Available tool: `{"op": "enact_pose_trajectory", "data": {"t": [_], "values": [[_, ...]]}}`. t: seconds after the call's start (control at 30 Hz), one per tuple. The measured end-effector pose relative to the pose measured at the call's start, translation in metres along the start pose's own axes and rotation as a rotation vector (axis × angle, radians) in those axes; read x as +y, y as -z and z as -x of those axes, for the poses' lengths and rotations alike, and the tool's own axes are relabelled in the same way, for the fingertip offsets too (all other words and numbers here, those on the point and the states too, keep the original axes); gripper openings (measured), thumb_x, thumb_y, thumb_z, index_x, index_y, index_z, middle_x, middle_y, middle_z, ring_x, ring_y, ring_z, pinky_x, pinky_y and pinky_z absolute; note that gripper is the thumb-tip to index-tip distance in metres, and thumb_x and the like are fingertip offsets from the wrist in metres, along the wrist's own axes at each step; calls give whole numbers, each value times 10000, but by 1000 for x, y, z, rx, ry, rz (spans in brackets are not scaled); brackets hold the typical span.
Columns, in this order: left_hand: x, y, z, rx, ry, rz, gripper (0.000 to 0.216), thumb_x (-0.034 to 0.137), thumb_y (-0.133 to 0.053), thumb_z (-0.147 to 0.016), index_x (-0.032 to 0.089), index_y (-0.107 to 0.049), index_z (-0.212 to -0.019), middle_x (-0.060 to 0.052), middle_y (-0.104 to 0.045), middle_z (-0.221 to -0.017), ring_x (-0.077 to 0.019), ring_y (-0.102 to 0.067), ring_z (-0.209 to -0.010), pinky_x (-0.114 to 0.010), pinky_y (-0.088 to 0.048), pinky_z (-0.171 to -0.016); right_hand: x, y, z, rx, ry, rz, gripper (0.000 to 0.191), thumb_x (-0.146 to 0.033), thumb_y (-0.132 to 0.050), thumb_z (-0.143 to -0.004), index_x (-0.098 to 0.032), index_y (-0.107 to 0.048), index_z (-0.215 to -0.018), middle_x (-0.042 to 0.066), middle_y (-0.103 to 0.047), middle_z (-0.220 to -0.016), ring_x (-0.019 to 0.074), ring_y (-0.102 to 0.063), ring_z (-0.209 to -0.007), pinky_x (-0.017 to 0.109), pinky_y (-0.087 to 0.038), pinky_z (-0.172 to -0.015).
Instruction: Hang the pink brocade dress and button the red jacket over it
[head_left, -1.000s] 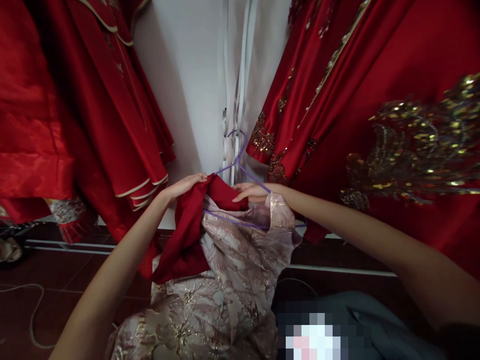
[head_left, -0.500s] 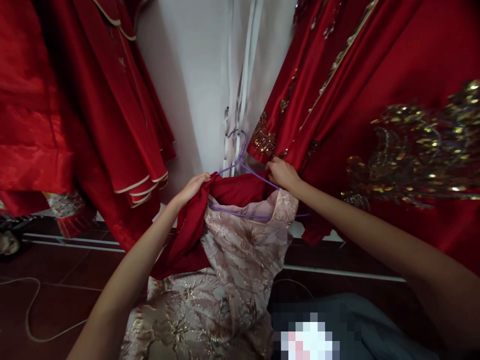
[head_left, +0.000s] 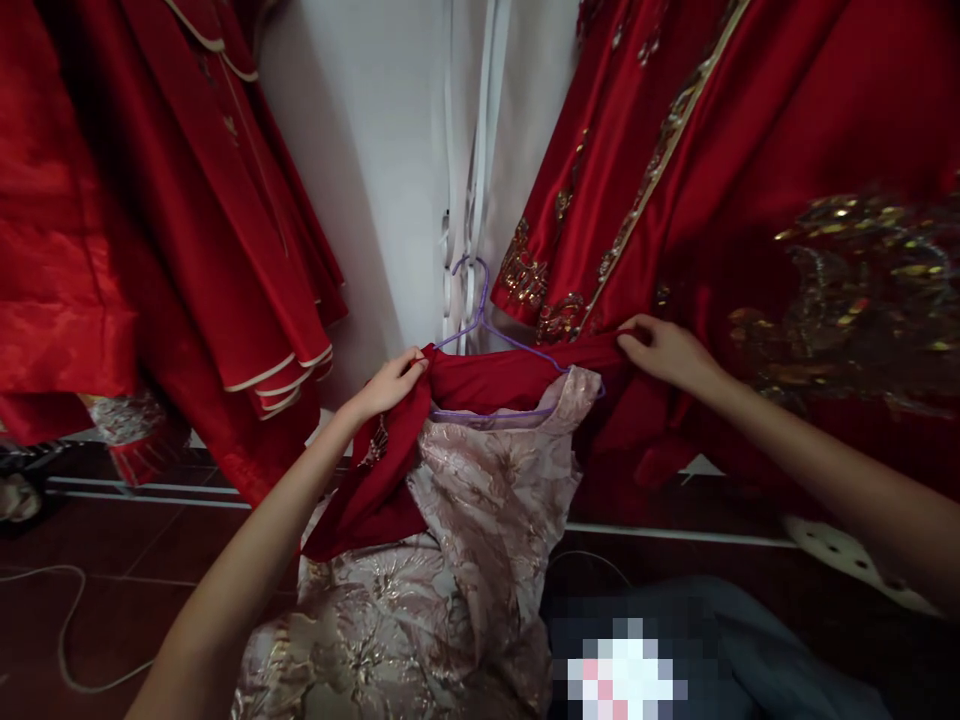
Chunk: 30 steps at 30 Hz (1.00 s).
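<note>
A pale pink brocade dress [head_left: 487, 500] with gold flowers hangs on a purple hanger [head_left: 481, 300], its one visible shoulder strap over the right arm of the hanger. Behind the dress neckline lies a red garment [head_left: 487, 378], stretched sideways between my hands. My left hand [head_left: 397, 382] pinches its edge beside the hanger's left arm. My right hand [head_left: 664, 350] pinches the same red cloth, out past the hanger's right end. Part of the red cloth also drapes down the dress's left side, under my left forearm.
Red garments with cream piping [head_left: 285, 370] hang on the left. Red robes with gold embroidery [head_left: 525, 265] hang on the right. White straps [head_left: 480, 140] run down the pale wall. A thin cable [head_left: 71, 640] lies on the dark tiled floor, near a low metal rail [head_left: 675, 536].
My right hand has moved right, away from the hanger, drawing the red cloth out taut. My left hand stays on the left edge with its fingers more curled.
</note>
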<state>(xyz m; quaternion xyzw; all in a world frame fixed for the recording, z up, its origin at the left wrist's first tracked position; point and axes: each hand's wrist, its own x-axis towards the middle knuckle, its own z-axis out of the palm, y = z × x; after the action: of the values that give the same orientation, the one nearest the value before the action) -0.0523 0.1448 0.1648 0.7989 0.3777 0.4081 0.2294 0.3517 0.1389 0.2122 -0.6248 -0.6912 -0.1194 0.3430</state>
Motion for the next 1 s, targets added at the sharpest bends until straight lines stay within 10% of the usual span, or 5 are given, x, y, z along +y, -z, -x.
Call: {"op": "enact_pose_trajectory", "data": {"t": [0.17, 0.4, 0.63, 0.83, 1.0], "values": [[8, -11, 8, 39, -33, -165, 222, 365, -367, -889, 189, -434, -770, 12, -495, -723, -125, -455, -690, -246, -362, -685, -41, 14, 41, -72, 23, 5, 179, -379, -569, -769, -201, -580, -773, 38, -595, -588, 169, -530, -506, 298, -378, -559], [17, -25, 12, 40, -49, -355, 194, 361, -530, -799, 193, -436, -777, 6, -479, -756, -157, -474, -760, -280, -370, -736, -86, -70, 55, -139, -129, -523, 360, -533, -480, -801, -196, -605, -811, 89, -669, -897, 241, -606, -889, 370, -455, -805], [19, -19, 15, 25, -57, -474, 90, 228, -521, -765, 194, -463, -825, -22, -480, -826, -196, -485, -857, -329, -385, -797, -176, -100, 100, -120, 101, -697, 274, -452, -399, -876, -221, -442, -737, -34, -446, -548, 131, -461, -522, 233, -378, -534], [31, -23, 46, 282, -27, -663, 120, 222, -571, -720, 184, -482, -791, -118, -447, -1086, -286, -419, -1043, -415, -350, -874, -150, -73, 109, -89, 263, -479, 197, -243, -497, -774, -208, -356, -641, -35, -404, -598, 103, -373, -538, 232, -297, -537], [40, -58, 71, 289, 178, -381, 149, 203, -485, -776, 210, -403, -901, -9, -495, -765, -163, -504, -657, -297, -406, -662, -129, -70, 107, -264, 358, -461, 115, -177, -492, -713, -195, -410, -635, -48, -407, -572, 93, -362, -532, 218, -281, -519]]}}
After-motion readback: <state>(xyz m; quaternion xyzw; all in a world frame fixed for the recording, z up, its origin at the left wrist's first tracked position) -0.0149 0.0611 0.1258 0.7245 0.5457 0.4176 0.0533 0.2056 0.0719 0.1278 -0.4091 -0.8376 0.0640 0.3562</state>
